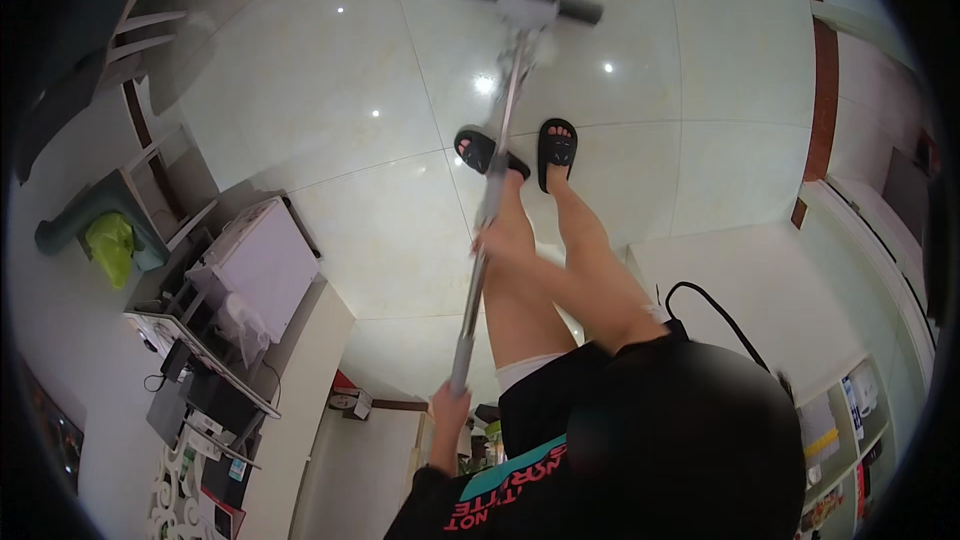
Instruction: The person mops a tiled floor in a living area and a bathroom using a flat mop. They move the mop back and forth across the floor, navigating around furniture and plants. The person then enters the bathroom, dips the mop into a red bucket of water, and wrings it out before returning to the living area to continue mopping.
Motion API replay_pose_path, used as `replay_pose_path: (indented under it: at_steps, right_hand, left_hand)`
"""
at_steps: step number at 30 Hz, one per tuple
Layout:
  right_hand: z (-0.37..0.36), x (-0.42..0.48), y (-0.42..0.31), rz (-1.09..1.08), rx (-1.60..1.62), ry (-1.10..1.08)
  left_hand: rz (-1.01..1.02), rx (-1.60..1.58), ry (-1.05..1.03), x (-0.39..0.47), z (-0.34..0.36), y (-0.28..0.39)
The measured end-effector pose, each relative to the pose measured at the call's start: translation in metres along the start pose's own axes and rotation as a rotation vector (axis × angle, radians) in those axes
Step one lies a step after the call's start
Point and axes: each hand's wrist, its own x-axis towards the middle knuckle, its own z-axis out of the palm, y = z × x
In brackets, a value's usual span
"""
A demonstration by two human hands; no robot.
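Note:
A mop with a long metal pole (471,307) slants from near my body up to its wide dark head (577,9), which lies on the glossy tiled floor (315,90) beyond my feet. My left hand (450,399) is closed around the grey grip at the pole's near end. Farther along, my right hand (487,240) holds the pole at about its middle; this hand is blurred. Black slippers (557,154) are on my feet, and the pole crosses in front of the left one.
At left stand a white cabinet (262,262), a chair with a yellow-green bag (111,244) and a cluttered desk. More chairs are at the upper left (90,52). Shelves (847,427) with various items stand at lower right. A black cable (720,311) curves beside me.

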Motion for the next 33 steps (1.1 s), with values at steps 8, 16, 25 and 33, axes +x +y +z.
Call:
replay_pose_path:
  at_steps: [8, 16, 25, 33]
  right_hand:
    - [-0.207, 0.161, -0.258, -0.058, -0.178, 0.299]
    - [-0.167, 0.142, -0.244, -0.034, 0.178, 0.047]
    - [0.141, -0.101, -0.046, 0.767, 0.486, -0.241]
    - [0.126, -0.052, -0.077, 0.521, 0.556, -0.07]
  left_hand:
    - [0.497, -0.505, -0.144, 0.051, -0.036, 0.324]
    - [0.617, -0.758, -0.256, 0.079, -0.056, 0.243]
    - [-0.108, 0.361, -0.085, -0.042, -0.185, -0.095]
    - [0.122, 0.415, 0.034, 0.056, -0.208, -0.081]
